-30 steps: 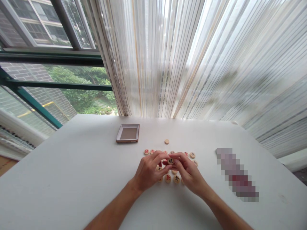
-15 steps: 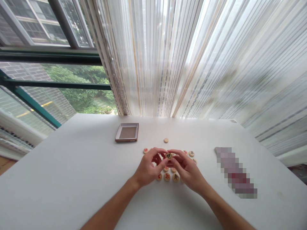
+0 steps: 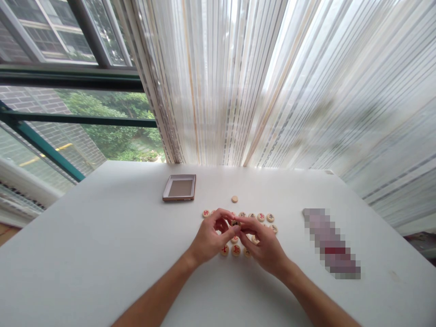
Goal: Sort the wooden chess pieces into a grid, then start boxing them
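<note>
A round wooden Chinese chess piece (image 3: 235, 223) with a dark character is held up between the fingertips of both hands. My left hand (image 3: 213, 236) pinches its left side with thumb and forefinger. From the right, the thumb and fingers of my right hand (image 3: 265, 243) close on the same piece. Beneath and around the hands lie rows of similar pieces, some with red characters, like the front one (image 3: 235, 250), and some with black, like the one at the back right (image 3: 270, 217). My hands and fingers hide part of these rows.
A single piece (image 3: 235, 199) with no visible character lies behind the rows. Farther left is a shallow open box or lid (image 3: 180, 188). A pixelated long object (image 3: 332, 245) lies to the right on the white table (image 3: 119, 245). A striped curtain and window stand behind.
My right hand has shifted slightly left, closer to my left hand, covering more of the held piece. More of the back row now shows behind my right hand.
</note>
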Motion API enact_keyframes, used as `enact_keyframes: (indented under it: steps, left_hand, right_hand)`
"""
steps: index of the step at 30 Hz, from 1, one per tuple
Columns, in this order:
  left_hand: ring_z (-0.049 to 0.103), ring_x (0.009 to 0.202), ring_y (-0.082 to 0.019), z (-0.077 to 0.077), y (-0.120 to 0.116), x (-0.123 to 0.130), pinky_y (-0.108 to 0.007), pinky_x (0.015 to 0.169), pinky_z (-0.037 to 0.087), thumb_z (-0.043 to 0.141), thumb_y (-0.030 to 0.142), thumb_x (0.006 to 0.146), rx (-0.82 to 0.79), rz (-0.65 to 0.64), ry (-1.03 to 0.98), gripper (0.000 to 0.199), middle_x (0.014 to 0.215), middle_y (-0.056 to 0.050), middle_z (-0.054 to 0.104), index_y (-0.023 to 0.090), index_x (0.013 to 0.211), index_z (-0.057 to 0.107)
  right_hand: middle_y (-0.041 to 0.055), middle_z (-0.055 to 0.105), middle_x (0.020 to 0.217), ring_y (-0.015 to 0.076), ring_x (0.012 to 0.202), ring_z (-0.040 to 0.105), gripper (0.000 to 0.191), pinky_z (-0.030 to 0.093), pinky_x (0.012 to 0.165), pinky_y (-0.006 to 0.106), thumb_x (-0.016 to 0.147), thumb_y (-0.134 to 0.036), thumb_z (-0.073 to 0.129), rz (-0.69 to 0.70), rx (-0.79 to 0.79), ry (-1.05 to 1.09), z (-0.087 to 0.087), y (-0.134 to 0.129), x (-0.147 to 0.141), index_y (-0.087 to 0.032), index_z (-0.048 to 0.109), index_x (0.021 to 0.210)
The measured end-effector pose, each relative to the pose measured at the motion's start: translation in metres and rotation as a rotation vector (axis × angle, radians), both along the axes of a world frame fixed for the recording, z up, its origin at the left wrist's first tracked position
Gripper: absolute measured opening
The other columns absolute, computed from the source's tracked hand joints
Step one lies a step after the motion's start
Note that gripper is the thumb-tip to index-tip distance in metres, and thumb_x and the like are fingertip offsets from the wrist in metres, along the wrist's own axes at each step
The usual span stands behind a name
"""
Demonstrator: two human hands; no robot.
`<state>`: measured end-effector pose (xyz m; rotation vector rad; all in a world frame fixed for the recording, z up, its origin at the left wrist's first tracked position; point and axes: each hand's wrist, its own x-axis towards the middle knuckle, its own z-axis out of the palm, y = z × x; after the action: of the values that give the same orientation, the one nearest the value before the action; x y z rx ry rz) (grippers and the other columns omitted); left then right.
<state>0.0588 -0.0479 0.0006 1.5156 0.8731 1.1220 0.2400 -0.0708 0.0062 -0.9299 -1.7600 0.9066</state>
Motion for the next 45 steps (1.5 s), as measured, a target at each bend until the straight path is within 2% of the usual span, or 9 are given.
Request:
enact_keyframes:
  steps: [5, 13, 17, 23, 26, 30, 38, 45]
  left_hand:
    - [0.063, 0.066, -0.011, 0.004, -0.003, 0.000, -0.019, 0.057, 0.049, 0.076, 0.034, 0.083, 0.008, 0.025, 0.009, 0.023, 0.085, -0.003, 0.069, 0.016, 0.091, 0.065]
    - [0.070, 0.079, -0.018, 0.013, -0.003, -0.004, -0.027, 0.072, 0.057, 0.069, 0.033, 0.089, 0.044, 0.002, 0.085, 0.018, 0.088, -0.006, 0.075, 0.016, 0.092, 0.070]
    - [0.071, 0.082, -0.017, 0.013, -0.002, -0.004, -0.027, 0.075, 0.057, 0.064, 0.031, 0.093, 0.066, 0.001, 0.097, 0.015, 0.089, -0.005, 0.075, 0.017, 0.094, 0.071]
    - [0.069, 0.067, -0.013, 0.009, -0.001, -0.004, -0.022, 0.062, 0.057, 0.059, 0.030, 0.095, 0.035, 0.010, 0.090, 0.018, 0.092, -0.005, 0.073, 0.017, 0.103, 0.069]
    - [0.070, 0.072, -0.014, 0.007, -0.001, -0.003, -0.024, 0.064, 0.058, 0.060, 0.030, 0.095, 0.042, 0.000, 0.087, 0.019, 0.095, -0.005, 0.072, 0.017, 0.106, 0.068]
    - [0.070, 0.075, -0.015, 0.005, 0.000, -0.003, -0.024, 0.064, 0.057, 0.063, 0.031, 0.092, 0.064, 0.017, 0.104, 0.020, 0.099, -0.006, 0.072, 0.018, 0.107, 0.067]
    - [0.067, 0.073, -0.014, 0.005, 0.001, -0.004, -0.023, 0.066, 0.055, 0.063, 0.033, 0.093, 0.094, 0.061, 0.150, 0.021, 0.094, -0.005, 0.072, 0.018, 0.107, 0.067]
    - [0.066, 0.072, -0.012, 0.008, -0.001, -0.006, -0.023, 0.067, 0.054, 0.067, 0.028, 0.090, 0.194, 0.042, 0.215, 0.023, 0.097, -0.003, 0.070, 0.021, 0.112, 0.064]
  right_hand:
    - [0.0036, 0.075, 0.098, 0.0186, 0.085, 0.073, 0.027, 0.061, 0.077, 0.032, 0.094, -0.020, 0.060, -0.058, 0.151, -0.124, -0.002, -0.001, 0.002, -0.028, 0.063, 0.119]
    - [0.0030, 0.075, 0.091, 0.0182, 0.079, 0.072, 0.022, 0.059, 0.073, 0.031, 0.094, -0.025, 0.061, -0.059, 0.168, -0.175, 0.000, -0.001, 0.004, -0.028, 0.063, 0.116]
    - [0.0023, 0.074, 0.091, 0.0186, 0.079, 0.071, 0.021, 0.059, 0.074, 0.031, 0.092, -0.022, 0.064, -0.070, 0.142, -0.174, 0.001, 0.000, 0.005, -0.028, 0.063, 0.112]
    - [0.0032, 0.073, 0.092, 0.0189, 0.081, 0.071, 0.024, 0.059, 0.074, 0.032, 0.092, -0.023, 0.065, -0.093, 0.088, -0.138, 0.002, 0.002, 0.007, -0.027, 0.062, 0.116]
    - [0.0037, 0.073, 0.094, 0.0193, 0.083, 0.071, 0.023, 0.059, 0.074, 0.032, 0.093, -0.024, 0.065, -0.087, 0.052, -0.112, 0.001, 0.003, 0.007, -0.027, 0.062, 0.116]
    - [0.0044, 0.072, 0.101, 0.0193, 0.090, 0.072, 0.026, 0.060, 0.081, 0.034, 0.094, -0.023, 0.063, -0.050, 0.007, -0.061, 0.003, 0.003, 0.006, -0.027, 0.062, 0.119]
    - [0.0083, 0.067, 0.121, 0.0209, 0.101, 0.071, 0.026, 0.060, 0.092, 0.039, 0.098, -0.027, 0.059, 0.041, -0.163, 0.112, 0.004, 0.002, 0.004, -0.026, 0.060, 0.124]
    - [0.0076, 0.071, 0.115, 0.0219, 0.102, 0.071, 0.027, 0.059, 0.091, 0.039, 0.094, -0.029, 0.065, 0.037, -0.236, 0.196, 0.001, 0.005, 0.004, -0.026, 0.062, 0.121]
